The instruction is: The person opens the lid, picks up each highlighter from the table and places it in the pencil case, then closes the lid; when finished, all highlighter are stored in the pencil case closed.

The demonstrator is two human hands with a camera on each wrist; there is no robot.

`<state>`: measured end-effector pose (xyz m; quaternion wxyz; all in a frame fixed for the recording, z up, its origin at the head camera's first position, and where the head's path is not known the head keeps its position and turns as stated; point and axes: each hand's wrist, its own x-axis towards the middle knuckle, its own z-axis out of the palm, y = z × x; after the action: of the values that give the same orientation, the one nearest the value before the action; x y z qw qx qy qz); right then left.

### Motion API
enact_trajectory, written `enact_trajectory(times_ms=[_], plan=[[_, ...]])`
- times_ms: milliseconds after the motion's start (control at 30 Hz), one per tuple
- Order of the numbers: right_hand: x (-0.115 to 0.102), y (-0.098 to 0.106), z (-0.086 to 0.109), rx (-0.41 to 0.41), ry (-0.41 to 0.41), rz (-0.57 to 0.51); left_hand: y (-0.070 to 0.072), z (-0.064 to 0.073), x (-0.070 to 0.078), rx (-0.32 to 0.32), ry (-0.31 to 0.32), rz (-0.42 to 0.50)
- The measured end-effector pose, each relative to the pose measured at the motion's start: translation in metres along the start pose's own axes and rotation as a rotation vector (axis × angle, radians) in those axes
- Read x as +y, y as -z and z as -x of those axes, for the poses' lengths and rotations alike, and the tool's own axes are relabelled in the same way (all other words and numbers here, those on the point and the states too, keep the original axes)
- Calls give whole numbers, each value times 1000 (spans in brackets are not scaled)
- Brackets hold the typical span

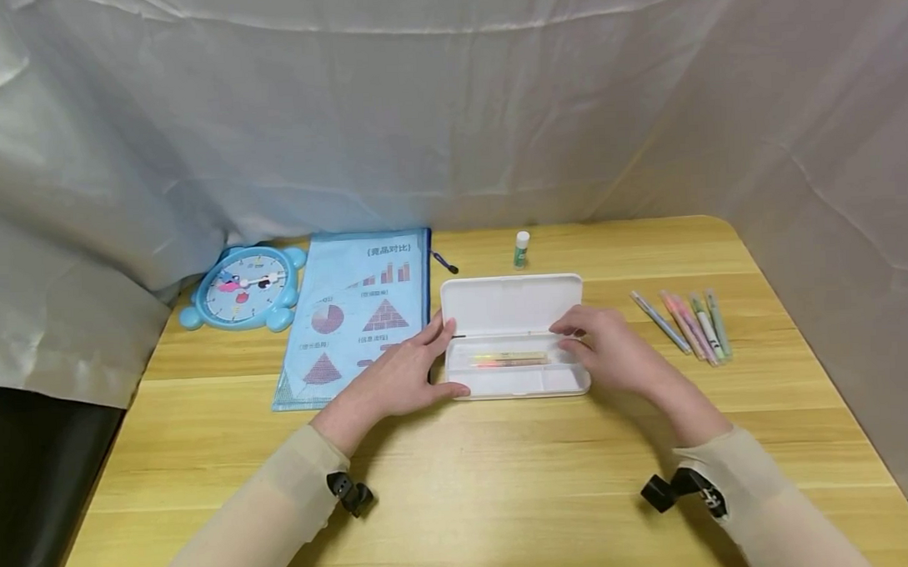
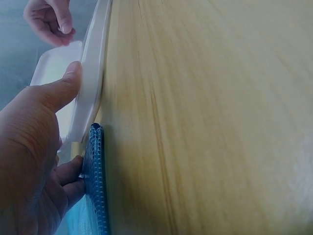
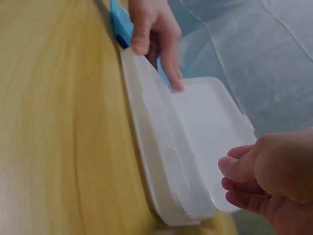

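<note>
A white pencil case [image 1: 517, 383] lies on the table with its lid [image 1: 510, 302] raised at the back. Inside its long compartment are a yellow pen [image 1: 512, 356] and a pinkish-orange pen [image 1: 509, 364]. My left hand [image 1: 400, 377] holds the case's left end, thumb at the front corner and fingers toward the hinge. In the left wrist view, its lower fingers touch the edge of a blue zip folder [image 2: 98, 181]. Over the right end of the case hovers my right hand [image 1: 614, 349], fingers loosely curled, nothing visible between them in the right wrist view.
Several coloured pens [image 1: 691, 325] lie right of the case. A glue stick [image 1: 521, 250] stands behind it. To the left are the folder with printed charts and a blue toy clock [image 1: 245, 287]. A grey curtain [image 1: 449, 133] hangs along the table's back.
</note>
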<state>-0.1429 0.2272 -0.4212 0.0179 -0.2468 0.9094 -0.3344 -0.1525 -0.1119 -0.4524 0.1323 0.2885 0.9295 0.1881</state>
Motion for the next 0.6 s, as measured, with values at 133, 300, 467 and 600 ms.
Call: enact_trajectory(times_ms=[133,300,467,600], plan=[[4,12,8,42,-31,2,0,0,0,-2,0,4],[10,29,20,127,-44,27,0,0,0,-1,2,2],[17,43,30,203,-41,64,0,1,1,-1,2,4],[27,52,39,238,-55,75,0,0,0,-2,-3,3]])
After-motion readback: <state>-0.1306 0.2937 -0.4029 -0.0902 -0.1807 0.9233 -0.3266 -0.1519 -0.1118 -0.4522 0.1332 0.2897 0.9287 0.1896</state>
